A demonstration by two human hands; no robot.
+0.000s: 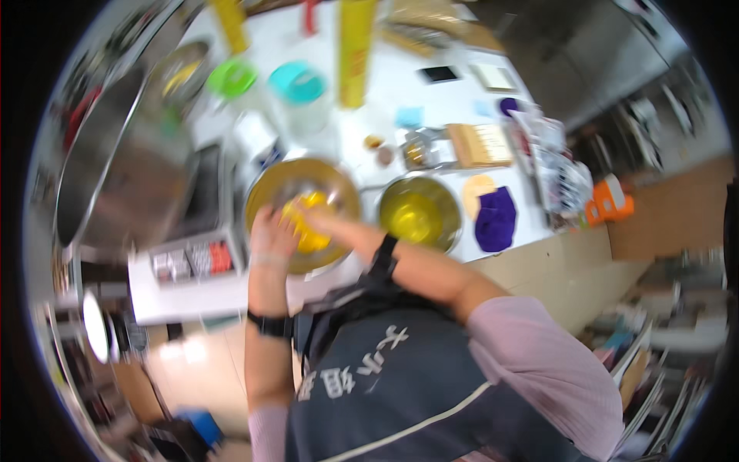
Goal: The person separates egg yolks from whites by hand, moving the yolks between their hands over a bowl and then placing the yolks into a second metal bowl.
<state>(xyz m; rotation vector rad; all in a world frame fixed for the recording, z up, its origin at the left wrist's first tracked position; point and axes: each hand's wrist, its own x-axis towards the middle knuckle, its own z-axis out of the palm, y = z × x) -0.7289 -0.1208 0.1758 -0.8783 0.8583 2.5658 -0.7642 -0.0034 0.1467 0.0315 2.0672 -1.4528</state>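
Observation:
Both hands are inside a wide metal mixing bowl [271,173] on the white table. Bright yellow material [314,239] lies in its bottom; blur hides whether it is solid or liquid. My left hand [274,231] comes over the near left rim, fingers at the yellow material's left side. My right hand [323,219] reaches in from the right, its fingertips over the same material. Motion blur hides what the fingers of either hand grip. Right of this bowl stands a second metal bowl [447,213] with yellow contents [415,219] that look liquid.
A large metal pot [133,190] rises at the left, near a box of packets [193,261]. Behind the bowls are a turquoise-lidded container [297,82], a green lid [232,78] and a yellow upright box [354,55]. A purple cloth [496,219] lies near the right table edge.

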